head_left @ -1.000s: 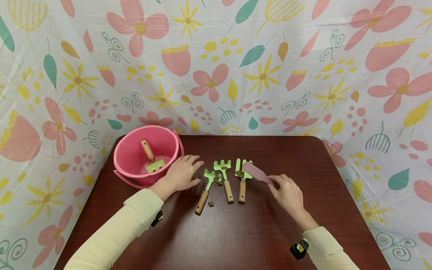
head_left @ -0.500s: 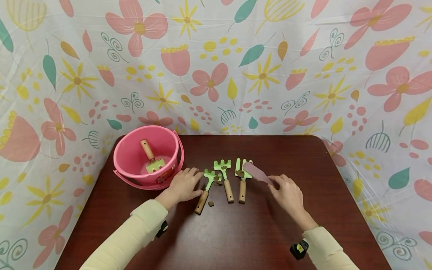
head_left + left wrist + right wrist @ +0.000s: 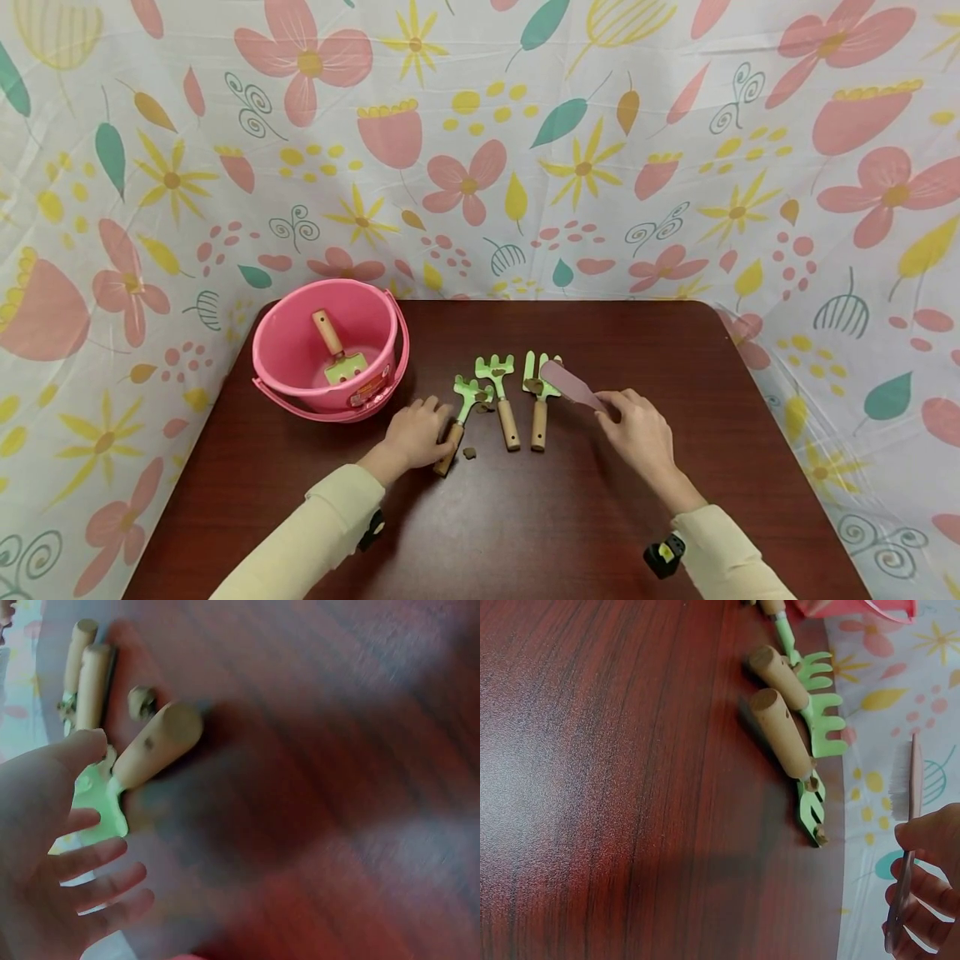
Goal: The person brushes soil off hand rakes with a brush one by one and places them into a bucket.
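My left hand (image 3: 415, 436) is beside the leftmost green hand rake (image 3: 467, 398), its thumb over the wooden handle in the head view. Its fingers look spread in the left wrist view (image 3: 45, 840), holding nothing. Whether it touches the handle I cannot tell. My right hand (image 3: 637, 429) grips a mauve brush (image 3: 573, 386) with pale bristles (image 3: 901, 784), raised above the table at the right. A second green rake (image 3: 498, 400) and a green hand fork (image 3: 540, 408) lie alongside. Brown crumbs cling to the tools' heads.
A pink bucket (image 3: 270, 337) stands at the table's back left, its handle folded down. Inside leans a green-headed tool (image 3: 345, 367) with a wooden handle. A brown crumb (image 3: 469, 453) lies on the dark table (image 3: 525, 533). Behind hangs a floral cloth (image 3: 480, 250).
My left hand has moved away from the bucket, toward me and right, to the leftmost rake's handle. My right hand and the brush have hardly moved.
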The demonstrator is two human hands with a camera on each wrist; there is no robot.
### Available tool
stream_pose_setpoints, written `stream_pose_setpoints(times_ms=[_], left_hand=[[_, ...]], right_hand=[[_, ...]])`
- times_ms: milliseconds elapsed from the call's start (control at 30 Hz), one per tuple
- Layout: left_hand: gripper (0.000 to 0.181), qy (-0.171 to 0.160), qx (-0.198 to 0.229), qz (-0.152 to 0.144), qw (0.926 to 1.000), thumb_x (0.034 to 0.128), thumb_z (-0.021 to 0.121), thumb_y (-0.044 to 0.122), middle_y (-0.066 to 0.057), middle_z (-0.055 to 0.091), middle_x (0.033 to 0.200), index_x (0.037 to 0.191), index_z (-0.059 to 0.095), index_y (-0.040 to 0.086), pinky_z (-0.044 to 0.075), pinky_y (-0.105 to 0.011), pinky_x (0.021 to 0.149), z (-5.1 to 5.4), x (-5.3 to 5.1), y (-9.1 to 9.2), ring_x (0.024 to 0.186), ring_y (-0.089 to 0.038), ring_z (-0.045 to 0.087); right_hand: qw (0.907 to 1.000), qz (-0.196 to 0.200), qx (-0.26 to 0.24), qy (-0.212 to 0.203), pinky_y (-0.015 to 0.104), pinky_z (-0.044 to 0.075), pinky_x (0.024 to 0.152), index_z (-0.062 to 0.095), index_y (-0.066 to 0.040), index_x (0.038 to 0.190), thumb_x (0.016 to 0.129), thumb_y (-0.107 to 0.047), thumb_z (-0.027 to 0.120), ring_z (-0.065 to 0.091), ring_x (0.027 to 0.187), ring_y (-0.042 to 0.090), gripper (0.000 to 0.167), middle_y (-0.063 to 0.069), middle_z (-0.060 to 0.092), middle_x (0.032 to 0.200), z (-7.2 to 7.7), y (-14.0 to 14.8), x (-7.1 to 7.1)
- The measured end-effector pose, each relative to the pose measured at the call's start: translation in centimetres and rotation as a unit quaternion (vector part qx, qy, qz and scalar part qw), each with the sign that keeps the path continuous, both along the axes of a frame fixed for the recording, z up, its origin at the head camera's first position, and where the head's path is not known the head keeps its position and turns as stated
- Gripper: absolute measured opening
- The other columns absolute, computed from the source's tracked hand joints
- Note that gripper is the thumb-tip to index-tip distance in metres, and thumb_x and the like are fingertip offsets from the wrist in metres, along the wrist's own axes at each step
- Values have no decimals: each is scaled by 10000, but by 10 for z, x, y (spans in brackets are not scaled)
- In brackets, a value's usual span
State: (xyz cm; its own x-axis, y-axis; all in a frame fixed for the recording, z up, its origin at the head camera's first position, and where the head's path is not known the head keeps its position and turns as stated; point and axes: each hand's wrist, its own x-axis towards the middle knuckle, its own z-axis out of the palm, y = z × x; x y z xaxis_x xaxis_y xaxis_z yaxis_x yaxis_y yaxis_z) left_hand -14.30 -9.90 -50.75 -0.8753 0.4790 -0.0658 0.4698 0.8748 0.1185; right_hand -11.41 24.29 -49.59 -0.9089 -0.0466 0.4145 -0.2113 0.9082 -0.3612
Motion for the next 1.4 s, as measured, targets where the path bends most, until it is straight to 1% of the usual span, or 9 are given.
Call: stream_pose_setpoints(times_ms=[100,267,400,533,767,933,1100,1267,1400], left_hand=[[513,-193,12,154,9997,766,661,442,-95,551,1010,1143,579,104,495,-416,679,-7,4,3,889,-275,551],[550,-474,45,330,9983,738,686,471,-81,530,950,1121,565,94,493,-411,641,-16,8,7,831,-256,557],[512,-508,28,464,9976,724,696,454,-71,514,896,1063,565,92,486,-400,594,-23,9,11,782,-248,563],[424,-366,105,579,9976,708,713,403,-66,503,848,954,554,96,476,-397,549,-27,9,14,743,-252,570],[290,-26,315,748,9967,701,728,263,-72,494,774,804,518,92,464,-401,490,-27,8,16,645,-287,584],[253,114,357,1049,9938,697,736,213,-84,495,754,771,532,83,467,-406,490,-27,7,16,623,-301,590],[259,247,226,1165,9926,692,731,198,-89,488,741,769,518,73,463,-397,475,-30,7,17,602,-301,588],[234,344,184,1186,9922,738,697,191,-90,482,741,781,503,69,456,-392,465,-33,6,19,590,-299,579],[196,351,288,1257,9910,826,637,218,-93,485,737,786,515,69,454,-400,469,-34,5,19,594,-312,582]], right_hand=[[10000,-7,-15,-17,300,373,456,694,-133,995,738,-136,734,505,608,163,260,81,638,842,0,0,0],[10000,-11,-9,-46,287,357,442,695,-141,994,741,-138,735,509,604,165,256,66,634,843,-2,0,1],[10000,-3,-11,-35,283,350,437,696,-148,987,740,-138,737,509,598,165,251,60,633,841,-3,0,2],[10000,14,-20,-11,291,357,439,697,-146,982,737,-136,737,516,599,169,249,68,638,841,-3,0,3],[10000,19,-7,-13,312,382,449,697,-143,984,735,-138,738,533,609,176,253,69,639,843,-4,1,2],[10000,25,-11,-36,300,372,443,698,-136,986,736,-132,735,529,605,171,253,72,639,842,-6,1,2],[10000,11,20,38,316,381,445,701,-146,977,728,-138,742,527,599,169,253,53,633,823,-5,1,1],[10000,64,4,45,313,382,443,702,-138,980,730,-140,740,529,599,167,253,53,635,826,-5,-2,1],[10000,77,5,28,307,377,444,703,-134,983,729,-139,740,529,598,165,256,49,636,832,-5,-2,1]])
